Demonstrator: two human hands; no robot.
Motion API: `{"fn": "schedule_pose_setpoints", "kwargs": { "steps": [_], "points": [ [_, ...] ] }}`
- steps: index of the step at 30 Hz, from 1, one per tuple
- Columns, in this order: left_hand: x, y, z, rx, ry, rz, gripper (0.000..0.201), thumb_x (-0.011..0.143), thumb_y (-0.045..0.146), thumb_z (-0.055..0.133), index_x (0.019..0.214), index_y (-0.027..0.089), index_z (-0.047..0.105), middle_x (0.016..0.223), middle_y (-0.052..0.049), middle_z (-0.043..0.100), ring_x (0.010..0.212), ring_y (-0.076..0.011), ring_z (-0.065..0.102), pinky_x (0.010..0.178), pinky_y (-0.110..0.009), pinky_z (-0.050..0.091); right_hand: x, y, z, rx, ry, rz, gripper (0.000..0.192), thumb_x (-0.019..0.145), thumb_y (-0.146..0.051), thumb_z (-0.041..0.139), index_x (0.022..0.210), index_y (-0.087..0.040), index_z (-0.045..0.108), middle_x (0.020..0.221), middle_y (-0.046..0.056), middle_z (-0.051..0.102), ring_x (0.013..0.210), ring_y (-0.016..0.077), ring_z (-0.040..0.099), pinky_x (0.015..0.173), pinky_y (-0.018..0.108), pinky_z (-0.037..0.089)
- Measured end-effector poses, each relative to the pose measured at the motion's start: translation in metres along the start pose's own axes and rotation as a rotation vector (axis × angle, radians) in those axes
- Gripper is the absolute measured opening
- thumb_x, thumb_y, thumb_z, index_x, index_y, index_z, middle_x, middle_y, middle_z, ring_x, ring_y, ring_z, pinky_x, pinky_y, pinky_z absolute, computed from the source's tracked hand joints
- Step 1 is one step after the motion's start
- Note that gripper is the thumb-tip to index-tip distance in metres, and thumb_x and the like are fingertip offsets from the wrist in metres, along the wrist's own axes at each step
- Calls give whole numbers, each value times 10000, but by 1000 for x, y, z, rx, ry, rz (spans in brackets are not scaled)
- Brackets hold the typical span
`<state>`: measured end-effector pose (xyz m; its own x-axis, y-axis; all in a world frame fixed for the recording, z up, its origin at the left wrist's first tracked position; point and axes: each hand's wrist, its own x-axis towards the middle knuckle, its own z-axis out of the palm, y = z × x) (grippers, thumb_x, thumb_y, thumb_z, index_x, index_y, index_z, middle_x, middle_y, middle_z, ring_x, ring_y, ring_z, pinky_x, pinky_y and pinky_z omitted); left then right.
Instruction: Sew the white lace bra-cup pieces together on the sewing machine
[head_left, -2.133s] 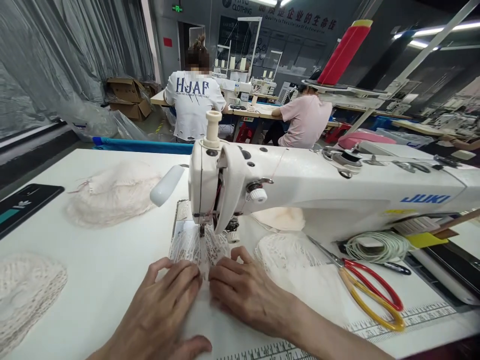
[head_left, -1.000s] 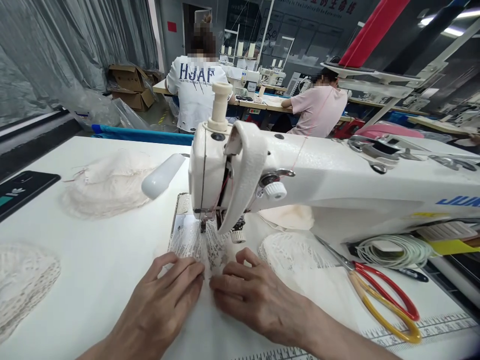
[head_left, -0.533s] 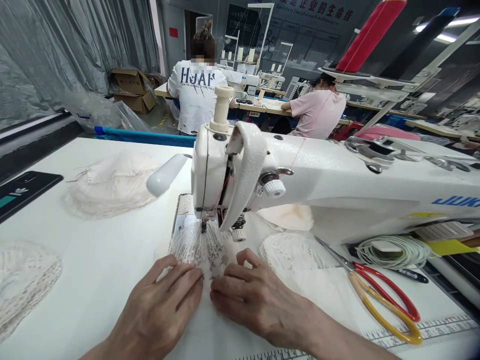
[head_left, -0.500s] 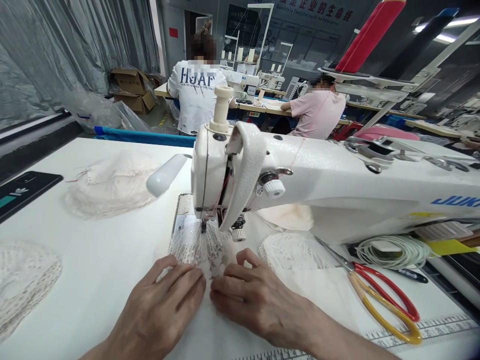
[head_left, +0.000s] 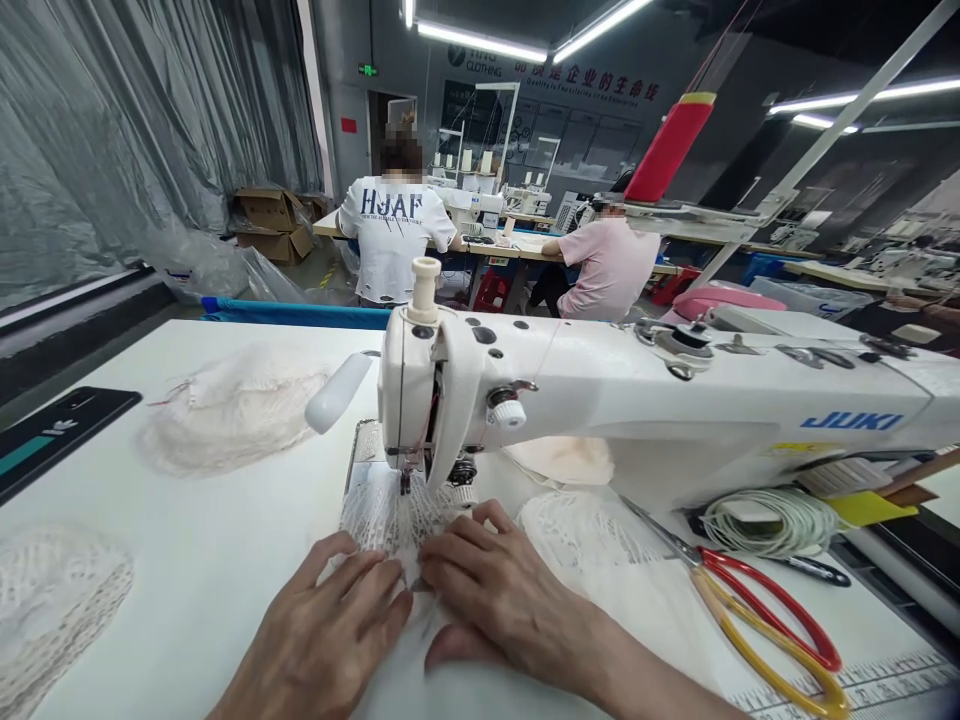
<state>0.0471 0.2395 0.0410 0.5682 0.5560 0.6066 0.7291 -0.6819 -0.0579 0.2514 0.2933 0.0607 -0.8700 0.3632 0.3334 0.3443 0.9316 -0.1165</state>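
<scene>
- Two hands flat on white lace fabric (head_left: 390, 510), just near of the JUKI sewing machine (head_left: 600, 400) needle.
- Left hand (head_left: 330, 630) and right hand (head_left: 495, 590): fingers spread, pressing, gripping nothing.
- Red-and-yellow scissors (head_left: 757, 620) lying right.

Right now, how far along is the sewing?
Done, by the look: lace pieces lie left of the sewing machine. In hand: left hand and right hand press a lace piece flat under the needle. Left: likely the lace stack beside the scissors.

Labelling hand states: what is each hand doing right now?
Left hand: open, flat on white lace fabric piece.
Right hand: open, fingers pressing the same fabric.
</scene>
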Motion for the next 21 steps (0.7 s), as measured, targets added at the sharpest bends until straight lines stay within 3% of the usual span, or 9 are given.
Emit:
{"fn": "schedule_pose_setpoints", "kwargs": {
  "steps": [4, 10, 15, 21],
  "points": [
    [17, -10, -2, -24, -17, -25, 371, 978, 162, 283, 887, 213, 639, 831, 3, 674, 732, -123, 599, 847, -341, 340, 5, 8, 7, -45, 92, 89, 563, 804, -656, 423, 983, -148, 590, 948, 62, 656, 811, 176, 523, 750, 342, 313],
    [35, -30, -1, 3, -73, -40, 304, 938, 102, 325, 922, 221, 604, 863, 7, 660, 695, -127, 588, 856, -360, 354, 15, 22, 12, -102, 121, 180, 453, 808, -620, 493, 964, -215, 622, 869, 51, 684, 869, 205, 553, 845, 380, 297],
    [36, -42, 6, -26, -104, -55, 283, 928, 124, 347, 987, 240, 598, 818, 16, 641, 683, -125, 592, 911, -375, 329, 18, 30, 14, -185, 167, 180, 433, 809, -611, 511, 925, -210, 628, 1036, 72, 664, 943, 220, 543, 895, 409, 278],
    [27, -42, 15, -45, -131, -88, 234, 932, 154, 369, 1019, 236, 570, 979, -5, 649, 832, -148, 608, 974, -402, 286, 14, 28, 11, -151, 107, 148, 405, 856, -562, 479, 1006, -203, 592, 1048, 82, 644, 1015, 231, 523, 943, 432, 249]
  ]
}}
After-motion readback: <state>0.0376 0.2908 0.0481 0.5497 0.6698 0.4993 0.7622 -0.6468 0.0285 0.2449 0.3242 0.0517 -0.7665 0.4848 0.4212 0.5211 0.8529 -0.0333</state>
